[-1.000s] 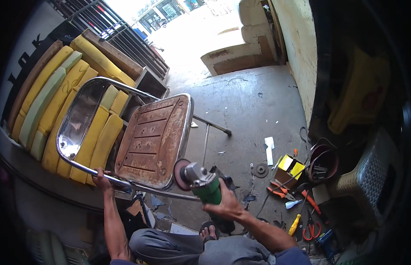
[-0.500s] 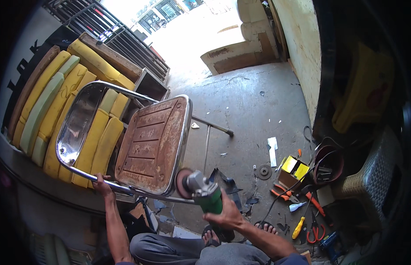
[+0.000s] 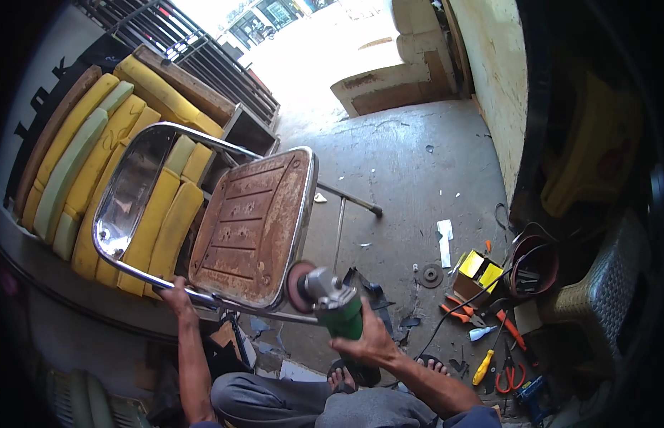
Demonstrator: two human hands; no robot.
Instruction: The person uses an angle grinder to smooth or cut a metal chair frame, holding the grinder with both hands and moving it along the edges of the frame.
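A folding chair with a shiny metal tube frame and a rusty brown seat panel [image 3: 250, 227] is tilted in front of me. My left hand [image 3: 178, 298] is closed around the near tube of its frame [image 3: 146, 280]. In my right hand [image 3: 369, 337] is a green angle grinder [image 3: 339, 310], gripped by its body. Its reddish-brown disc [image 3: 299, 287] is at the near right edge of the seat; whether it touches the metal I cannot tell. The chair's curved backrest [image 3: 138, 189] lies to the left, and one leg [image 3: 352, 198] reaches out to the right.
Yellow foam cushions [image 3: 82, 178] stand stacked at the left. On the floor at the right are pliers [image 3: 460, 311], a yellow screwdriver [image 3: 482, 367], red-handled scissors [image 3: 510, 378], a small yellow box [image 3: 480, 271], a bucket [image 3: 533, 265] and a loose disc [image 3: 431, 275]. A worn sofa [image 3: 396, 78] stands far off.
The whole view has shifted slightly, so the chair and floor items sit a little further right. My left hand still grips the frame and the grinder stays by the seat's edge.
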